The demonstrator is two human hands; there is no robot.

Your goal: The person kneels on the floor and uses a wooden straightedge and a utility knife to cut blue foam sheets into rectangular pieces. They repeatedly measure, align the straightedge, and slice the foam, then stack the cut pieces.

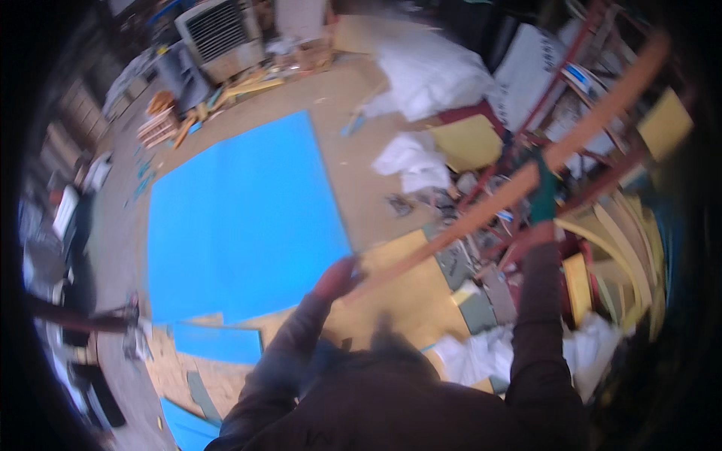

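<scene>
A long thin wooden strip [571, 139] runs diagonally from the middle of the view up to the upper right. My left hand [336, 278] grips its lower end, above a tan board on the floor. My right hand [543, 197], in a green glove, holds the strip about halfway along, in front of a red metal rack. Both dark sleeves come up from the lower edge. The picture is blurred.
A large blue sheet [241, 218] lies on the floor to the left. White plastic wrap [429, 71] and yellow boards [470, 139] are piled beyond. The red rack [594, 173] at right holds curved wooden strips. A grey machine [222, 34] stands at the back.
</scene>
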